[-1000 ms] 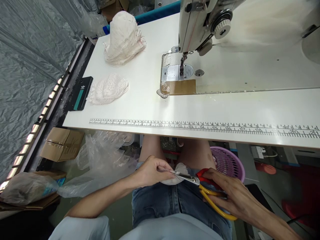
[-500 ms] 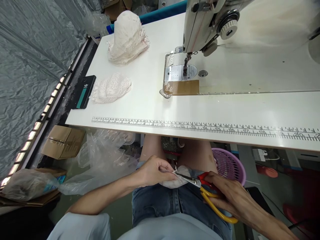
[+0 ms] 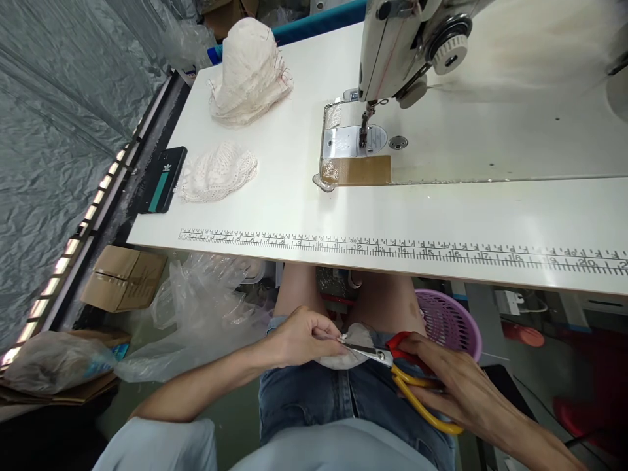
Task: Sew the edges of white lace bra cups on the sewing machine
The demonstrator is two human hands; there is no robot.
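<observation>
Over my lap, my left hand (image 3: 311,337) pinches a small piece of white fabric (image 3: 338,360) between thumb and fingers. My right hand (image 3: 449,379) grips a pair of scissors (image 3: 385,356) with one red and one yellow handle. The scissors' blades point left and their tips touch the fabric's edge close to my left fingertips. Part of the fabric is hidden behind my left hand and the blades.
Ahead stands a white sewing table (image 3: 275,216) with a printed ruler and a sewing machine (image 3: 392,59). A cream cloth cap (image 3: 250,72), a white lacy piece (image 3: 218,173) and a phone (image 3: 164,180) lie on its left. Below are a purple basket (image 3: 454,327) and a cardboard box (image 3: 122,278).
The scissor blades have come closer together at the fabric's edge, and the handles have shifted slightly left. My left hand keeps its place and its pinch.
</observation>
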